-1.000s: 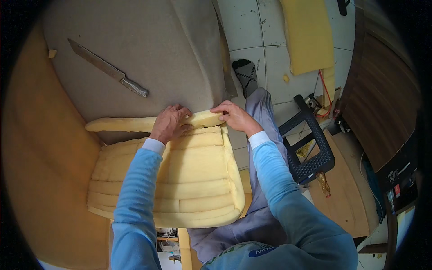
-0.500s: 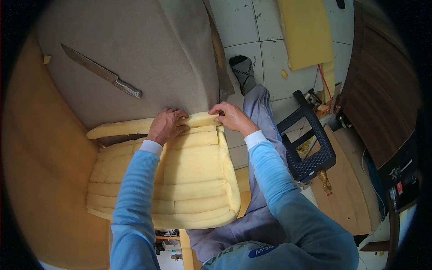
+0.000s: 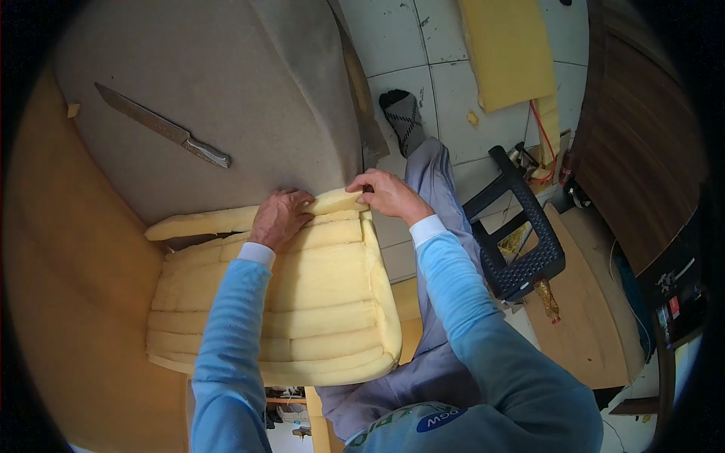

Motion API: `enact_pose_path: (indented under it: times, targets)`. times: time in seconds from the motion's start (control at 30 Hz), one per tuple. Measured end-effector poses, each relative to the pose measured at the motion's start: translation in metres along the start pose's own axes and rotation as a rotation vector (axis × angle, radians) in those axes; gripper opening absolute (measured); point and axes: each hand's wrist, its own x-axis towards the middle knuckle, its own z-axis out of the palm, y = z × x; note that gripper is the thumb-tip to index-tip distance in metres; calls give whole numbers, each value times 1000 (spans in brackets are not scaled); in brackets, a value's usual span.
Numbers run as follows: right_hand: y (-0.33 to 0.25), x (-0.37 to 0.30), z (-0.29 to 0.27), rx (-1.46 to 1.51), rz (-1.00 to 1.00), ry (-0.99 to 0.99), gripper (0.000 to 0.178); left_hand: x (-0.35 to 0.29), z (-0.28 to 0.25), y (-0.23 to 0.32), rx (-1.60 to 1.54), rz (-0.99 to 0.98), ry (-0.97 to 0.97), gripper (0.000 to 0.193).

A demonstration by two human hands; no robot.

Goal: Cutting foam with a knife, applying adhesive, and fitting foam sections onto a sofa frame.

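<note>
A long pale-yellow foam strip [image 3: 200, 223] lies along the far edge of a yellow foam cushion pad [image 3: 321, 275] built up of several pieces. Toward the left a dark gap separates the strip from the pad. My left hand [image 3: 281, 219] curls over the strip's middle, fingers gripping it against the pad's edge. At the strip's right end, my right hand [image 3: 390, 196] pinches the foam between thumb and fingers. Beyond the hands, a kitchen knife [image 3: 162, 124] with a grey handle rests on grey fabric [image 3: 226, 75], out of contact with both.
An orange-tan upright panel [image 3: 91, 279] borders the left side. On the right are a black plastic stool [image 3: 521, 226] and a wooden board [image 3: 581, 317]. A thick yellow foam block [image 3: 510, 57] lies on the white tiled floor [image 3: 393, 38], near a red cord [image 3: 545, 132].
The whole view has shifted slightly. Both hands keep their hold on the foam strip in nearly the same places; the knife stays where it lay.
</note>
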Motion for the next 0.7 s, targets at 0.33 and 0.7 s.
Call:
enact_pose_path:
  times: [0.33,0.7]
  targets:
    - [8,-3,7,-105,-17,-6,30,8,0,7,23,-75,-22,34]
    - [8,0,16,-239,-73,27,34,5,9,8,34,-133,14,33]
